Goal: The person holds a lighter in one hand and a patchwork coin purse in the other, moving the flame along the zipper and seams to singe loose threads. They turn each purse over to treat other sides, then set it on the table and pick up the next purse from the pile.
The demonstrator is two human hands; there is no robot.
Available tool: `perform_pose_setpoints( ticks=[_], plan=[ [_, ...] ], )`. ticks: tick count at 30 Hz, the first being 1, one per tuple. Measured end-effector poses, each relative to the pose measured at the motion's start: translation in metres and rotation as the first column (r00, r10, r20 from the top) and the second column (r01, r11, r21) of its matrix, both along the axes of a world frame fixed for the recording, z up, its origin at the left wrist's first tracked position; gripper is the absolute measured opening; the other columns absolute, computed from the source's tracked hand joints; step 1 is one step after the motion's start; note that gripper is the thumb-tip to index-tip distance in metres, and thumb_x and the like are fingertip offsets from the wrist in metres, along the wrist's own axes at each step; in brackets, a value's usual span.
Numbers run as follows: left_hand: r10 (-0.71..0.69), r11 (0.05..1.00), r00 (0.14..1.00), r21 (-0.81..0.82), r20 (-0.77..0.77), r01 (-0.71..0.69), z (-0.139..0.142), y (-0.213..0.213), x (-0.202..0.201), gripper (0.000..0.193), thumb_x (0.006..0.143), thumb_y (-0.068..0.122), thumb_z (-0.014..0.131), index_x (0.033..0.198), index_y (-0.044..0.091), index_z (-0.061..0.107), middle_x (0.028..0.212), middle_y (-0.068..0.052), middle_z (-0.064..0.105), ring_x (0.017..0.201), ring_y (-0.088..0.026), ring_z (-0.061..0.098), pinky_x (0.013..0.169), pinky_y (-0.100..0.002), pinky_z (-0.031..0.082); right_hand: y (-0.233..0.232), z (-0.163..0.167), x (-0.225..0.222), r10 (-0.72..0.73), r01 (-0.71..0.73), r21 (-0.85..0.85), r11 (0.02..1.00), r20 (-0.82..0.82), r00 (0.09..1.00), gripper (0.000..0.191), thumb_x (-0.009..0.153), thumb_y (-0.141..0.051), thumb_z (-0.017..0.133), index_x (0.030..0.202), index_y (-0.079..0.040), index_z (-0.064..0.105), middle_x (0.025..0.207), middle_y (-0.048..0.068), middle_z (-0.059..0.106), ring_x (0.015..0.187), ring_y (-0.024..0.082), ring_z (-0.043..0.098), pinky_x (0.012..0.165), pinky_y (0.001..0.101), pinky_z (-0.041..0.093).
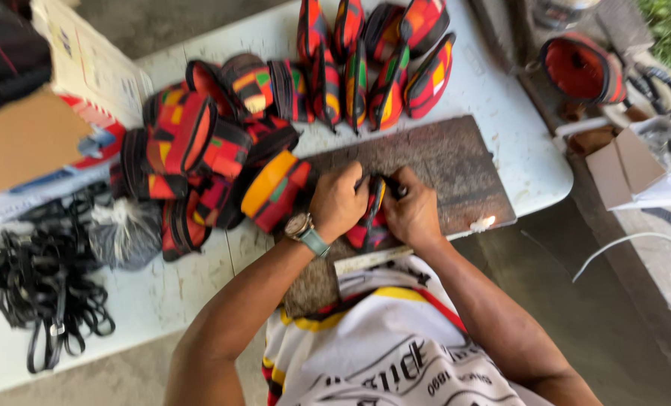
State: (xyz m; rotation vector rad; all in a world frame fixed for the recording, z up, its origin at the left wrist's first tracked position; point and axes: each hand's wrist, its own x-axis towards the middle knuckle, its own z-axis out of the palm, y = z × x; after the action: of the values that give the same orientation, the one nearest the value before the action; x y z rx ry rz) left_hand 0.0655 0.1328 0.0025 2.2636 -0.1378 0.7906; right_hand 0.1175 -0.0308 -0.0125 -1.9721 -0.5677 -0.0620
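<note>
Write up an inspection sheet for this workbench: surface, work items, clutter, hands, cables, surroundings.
Surface: white folding table with a dark worn board laid on it, under the hands.
Work items: one small multicoloured pouch held on the board; a ruler lies at the table's near edge.
Clutter: heap of finished pouches, a standing row of pouches, black straps, a grey bag, a printed carton.
Hands: left hand and right hand both grip the pouch; the left wrist bears a watch.
Cables: a white cord on the right.
Surroundings: concrete floor, a small open cardboard box, a red-lined pouch on a side bench.
</note>
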Motion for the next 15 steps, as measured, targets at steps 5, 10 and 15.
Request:
perform_pose_setpoints(
  ticks=[5, 10, 15],
  plan=[
    [-0.110, 0.934, 0.989, -0.351, -0.100, 0.069, 0.009, -0.014, -0.037, 0.018, 0.089, 0.008, 0.071, 0.098, 0.002, 0.057, 0.079, -0.013, 0.067, 0.069, -0.029, 0.072, 0.063, -0.040, 0.055, -0.013, 0.003, -0.026, -0.086, 0.071, 0.136, 0.988, 0.107, 0.991, 0.024, 0.094, -0.012, 0.078, 0.096, -0.002, 0.056, 0.075, 0.010, 0.063, 0.065, 0.015, 0.057, 0.062, 0.0295, 0.050],
    [-0.145, 0.948, 0.984, -0.269, 0.100, 0.167, 0.018, -0.031, -0.062, 0.021, 0.095, 0.001, 0.066, 0.114, 0.004, 0.058, 0.100, -0.014, 0.070, 0.089, -0.031, 0.074, 0.078, -0.038, 0.059, -0.045, 0.010, -0.041, -0.011, -0.049, 0.212, 0.976, 0.274, 0.962, 0.032, 0.095, -0.005, 0.080, 0.098, -0.004, 0.048, 0.079, 0.006, 0.055, 0.066, 0.010, 0.048, 0.060, 0.0267, 0.042],
    [-0.252, 0.916, 0.965, -0.304, 0.070, 0.261, 0.021, -0.047, -0.069, 0.020, 0.097, 0.000, 0.066, 0.115, 0.004, 0.058, 0.102, -0.013, 0.071, 0.091, -0.028, 0.075, 0.078, -0.035, 0.059, -0.075, 0.013, -0.052, 0.025, -0.062, 0.175, 0.983, 0.207, 0.978, 0.032, 0.094, -0.006, 0.080, 0.098, -0.005, 0.049, 0.080, 0.003, 0.057, 0.067, 0.008, 0.048, 0.061, 0.0253, 0.041]
  ],
)
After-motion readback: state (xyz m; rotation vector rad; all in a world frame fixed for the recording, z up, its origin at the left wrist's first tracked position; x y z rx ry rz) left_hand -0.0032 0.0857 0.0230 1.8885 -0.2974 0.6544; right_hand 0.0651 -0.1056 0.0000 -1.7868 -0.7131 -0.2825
